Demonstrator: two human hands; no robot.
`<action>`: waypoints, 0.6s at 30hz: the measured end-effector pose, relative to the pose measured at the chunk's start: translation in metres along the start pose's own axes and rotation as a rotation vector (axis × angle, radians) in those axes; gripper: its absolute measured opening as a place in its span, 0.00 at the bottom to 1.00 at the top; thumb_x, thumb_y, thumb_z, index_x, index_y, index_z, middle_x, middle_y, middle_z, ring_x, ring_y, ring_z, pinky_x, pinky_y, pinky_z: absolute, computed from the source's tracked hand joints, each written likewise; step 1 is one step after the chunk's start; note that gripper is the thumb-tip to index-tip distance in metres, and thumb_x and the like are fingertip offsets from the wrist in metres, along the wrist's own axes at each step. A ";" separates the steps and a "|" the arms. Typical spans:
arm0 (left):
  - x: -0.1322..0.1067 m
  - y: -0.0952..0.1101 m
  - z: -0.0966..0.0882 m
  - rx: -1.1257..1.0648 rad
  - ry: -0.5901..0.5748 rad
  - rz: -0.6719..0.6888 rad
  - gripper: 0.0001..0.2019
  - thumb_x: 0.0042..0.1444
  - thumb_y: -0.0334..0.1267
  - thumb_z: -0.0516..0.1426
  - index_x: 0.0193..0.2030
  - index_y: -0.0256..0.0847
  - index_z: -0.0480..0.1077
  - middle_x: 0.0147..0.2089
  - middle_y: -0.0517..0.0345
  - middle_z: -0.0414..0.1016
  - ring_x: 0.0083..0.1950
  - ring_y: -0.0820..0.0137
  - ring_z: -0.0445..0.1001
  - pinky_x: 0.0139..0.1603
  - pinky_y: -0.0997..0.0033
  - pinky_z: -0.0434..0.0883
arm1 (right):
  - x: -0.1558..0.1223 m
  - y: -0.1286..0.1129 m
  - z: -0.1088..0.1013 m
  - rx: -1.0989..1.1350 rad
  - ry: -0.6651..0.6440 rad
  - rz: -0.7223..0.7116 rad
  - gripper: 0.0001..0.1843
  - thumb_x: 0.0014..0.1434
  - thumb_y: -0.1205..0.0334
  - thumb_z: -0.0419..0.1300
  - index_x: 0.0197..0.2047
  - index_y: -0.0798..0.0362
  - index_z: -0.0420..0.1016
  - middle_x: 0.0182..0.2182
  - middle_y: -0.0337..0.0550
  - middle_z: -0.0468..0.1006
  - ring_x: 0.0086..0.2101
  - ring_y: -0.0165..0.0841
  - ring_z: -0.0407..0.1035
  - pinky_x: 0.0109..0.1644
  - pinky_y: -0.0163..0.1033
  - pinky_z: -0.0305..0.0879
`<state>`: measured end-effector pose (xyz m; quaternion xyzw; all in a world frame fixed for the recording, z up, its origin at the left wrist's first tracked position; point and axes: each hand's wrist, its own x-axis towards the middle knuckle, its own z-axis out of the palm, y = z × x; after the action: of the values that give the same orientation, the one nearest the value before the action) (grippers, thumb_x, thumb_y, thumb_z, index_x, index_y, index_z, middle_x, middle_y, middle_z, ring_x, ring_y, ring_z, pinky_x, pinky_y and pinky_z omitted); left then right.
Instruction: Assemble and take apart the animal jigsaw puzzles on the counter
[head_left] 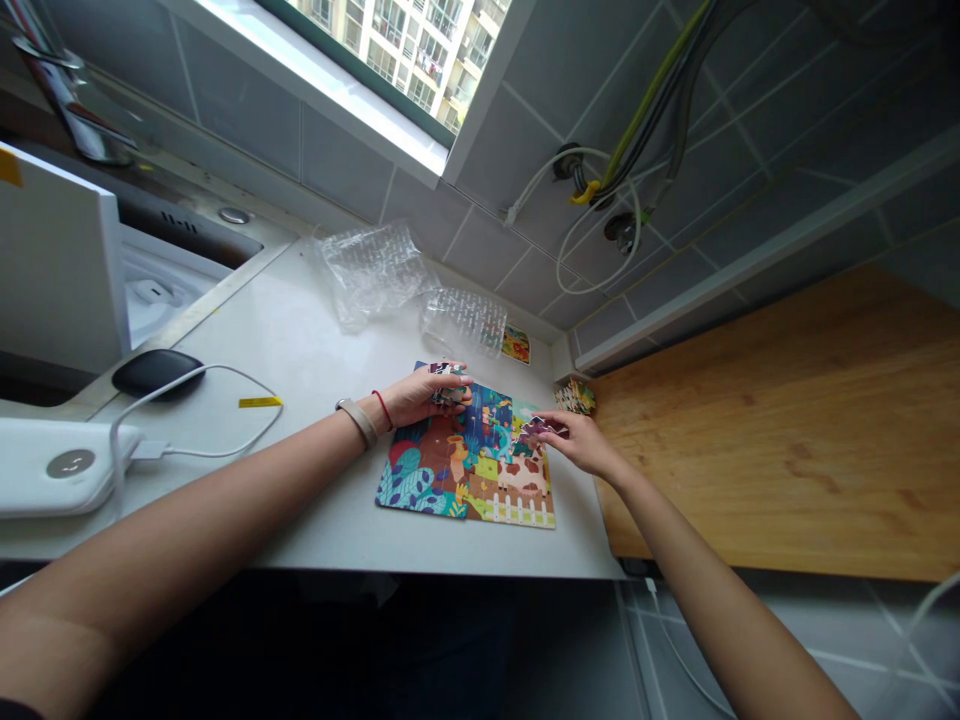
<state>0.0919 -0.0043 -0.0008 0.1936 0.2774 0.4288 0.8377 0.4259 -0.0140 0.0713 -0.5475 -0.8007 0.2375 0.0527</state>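
Note:
A colourful jigsaw puzzle (442, 470), partly assembled with a cow and a white fence at its right, lies on the white counter (315, 520). Above its upper left part, my left hand (424, 393) is closed around a small stack of puzzle pieces (448, 385). My right hand (581, 440) pinches a dark purple puzzle piece (536, 430) at the puzzle's upper right, over the cow. Whether that piece touches the puzzle I cannot tell. My fingers hide part of the stack.
Crumpled clear bubble wrap (375, 270) lies behind the puzzle, near a small picture card (516, 344). More puzzle pieces (576, 396) are piled beside the wooden board (772, 430) at right. A white power bank (60, 465), a cable and a black case (157, 374) sit left, by the sink.

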 end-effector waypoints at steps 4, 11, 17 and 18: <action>0.001 -0.001 0.000 0.005 0.003 0.003 0.25 0.51 0.28 0.72 0.54 0.41 0.70 0.44 0.52 0.81 0.37 0.67 0.83 0.36 0.68 0.82 | 0.001 0.004 0.000 0.025 0.070 0.020 0.14 0.60 0.61 0.65 0.49 0.51 0.84 0.46 0.49 0.86 0.43 0.42 0.81 0.48 0.46 0.78; 0.002 -0.001 -0.001 0.011 0.009 0.002 0.26 0.50 0.28 0.73 0.54 0.41 0.71 0.45 0.52 0.81 0.38 0.66 0.83 0.36 0.68 0.82 | 0.002 0.001 0.000 -0.031 0.147 -0.011 0.11 0.63 0.62 0.59 0.43 0.51 0.83 0.40 0.49 0.83 0.43 0.42 0.78 0.50 0.46 0.74; 0.004 -0.002 -0.003 0.016 -0.001 0.005 0.26 0.51 0.29 0.72 0.55 0.40 0.71 0.44 0.52 0.81 0.38 0.66 0.83 0.38 0.67 0.81 | 0.002 -0.004 -0.005 0.205 0.057 0.048 0.08 0.59 0.58 0.62 0.39 0.52 0.79 0.35 0.45 0.81 0.38 0.39 0.76 0.48 0.45 0.73; 0.004 -0.002 -0.003 0.016 -0.005 0.006 0.26 0.51 0.29 0.72 0.55 0.40 0.71 0.44 0.52 0.81 0.38 0.66 0.83 0.38 0.67 0.81 | 0.001 -0.004 -0.008 0.291 -0.014 0.070 0.08 0.58 0.56 0.64 0.38 0.52 0.78 0.33 0.44 0.81 0.35 0.38 0.75 0.45 0.44 0.72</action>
<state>0.0932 -0.0019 -0.0057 0.2023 0.2784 0.4286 0.8354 0.4246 -0.0118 0.0801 -0.5601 -0.7386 0.3562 0.1177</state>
